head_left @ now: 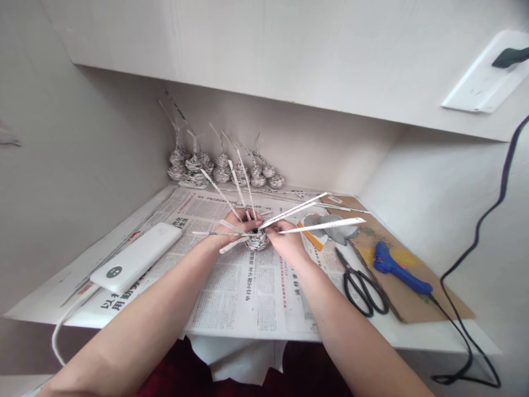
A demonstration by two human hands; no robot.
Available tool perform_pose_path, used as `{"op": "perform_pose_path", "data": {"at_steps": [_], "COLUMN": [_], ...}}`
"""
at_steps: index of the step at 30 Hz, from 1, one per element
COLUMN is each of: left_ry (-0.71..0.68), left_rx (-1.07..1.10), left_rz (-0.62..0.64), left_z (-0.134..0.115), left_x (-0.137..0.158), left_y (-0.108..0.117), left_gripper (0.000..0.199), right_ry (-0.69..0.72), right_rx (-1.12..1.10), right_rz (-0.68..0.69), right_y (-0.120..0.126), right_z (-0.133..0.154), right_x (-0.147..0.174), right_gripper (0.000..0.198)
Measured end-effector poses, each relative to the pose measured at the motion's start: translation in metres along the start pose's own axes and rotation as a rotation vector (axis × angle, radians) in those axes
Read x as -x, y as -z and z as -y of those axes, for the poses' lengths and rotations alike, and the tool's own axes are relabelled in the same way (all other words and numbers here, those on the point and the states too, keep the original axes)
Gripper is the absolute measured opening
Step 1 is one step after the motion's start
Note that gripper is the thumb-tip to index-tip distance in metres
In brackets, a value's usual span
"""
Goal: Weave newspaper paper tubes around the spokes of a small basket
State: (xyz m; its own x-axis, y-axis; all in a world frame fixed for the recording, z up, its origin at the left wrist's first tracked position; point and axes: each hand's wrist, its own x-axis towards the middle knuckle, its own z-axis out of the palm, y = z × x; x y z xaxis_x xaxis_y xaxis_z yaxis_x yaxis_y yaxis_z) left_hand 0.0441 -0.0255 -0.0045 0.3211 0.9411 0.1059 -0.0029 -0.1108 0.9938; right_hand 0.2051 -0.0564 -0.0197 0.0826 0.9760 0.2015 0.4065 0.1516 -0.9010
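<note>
A small round woven paper body [257, 241] sits between my hands above the newspaper. Rolled paper strips [233, 179] fan out from its top to the left, back and right. My left hand [239, 223] is closed around the strips at its upper left edge, with the thumb pressing near the opening. On the other side, my right hand [285, 234] pinches at the upper right rim, where more paper strips [297, 212] stick out. The fingertips of both hands meet close to the opening, partly hidden by the strips.
Newspaper [231, 298] covers the table. A white power bank [138, 256] lies at left. At right are black scissors [363, 286], a blue glue gun [399, 270] with a cord, and cardboard [405, 306]. Several woven gourds [223, 168] stand along the back wall beneath an overhanging panel [264, 55].
</note>
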Motion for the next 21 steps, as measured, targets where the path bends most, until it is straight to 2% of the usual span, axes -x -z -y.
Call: {"op": "perform_pose_path", "data": {"at_steps": [6,9,15,21], "left_ry": [0.020,0.028,-0.087,-0.034], "left_rx": [-0.040,-0.063,-0.194,-0.027], "left_rz": [0.041,0.050,0.071,0.000], "left_z": [-0.004,-0.009,-0.003,0.002], "left_x": [0.002,0.003,-0.001,-0.002], "left_y": [0.000,0.000,0.005,0.001], "left_gripper": [0.027,0.028,0.026,0.023], "right_ry": [-0.023,0.027,0.118,0.103], "right_rx": [0.085,0.065,0.077,0.050], "right_rz": [-0.040,-0.042,-0.060,-0.022], "right_y": [0.003,0.002,0.001,0.002], "right_z": [0.012,0.015,0.018,0.021], "right_x": [0.005,0.008,0.012,0.012], "right_gripper": [0.010,0.010,0.009,0.009]}}
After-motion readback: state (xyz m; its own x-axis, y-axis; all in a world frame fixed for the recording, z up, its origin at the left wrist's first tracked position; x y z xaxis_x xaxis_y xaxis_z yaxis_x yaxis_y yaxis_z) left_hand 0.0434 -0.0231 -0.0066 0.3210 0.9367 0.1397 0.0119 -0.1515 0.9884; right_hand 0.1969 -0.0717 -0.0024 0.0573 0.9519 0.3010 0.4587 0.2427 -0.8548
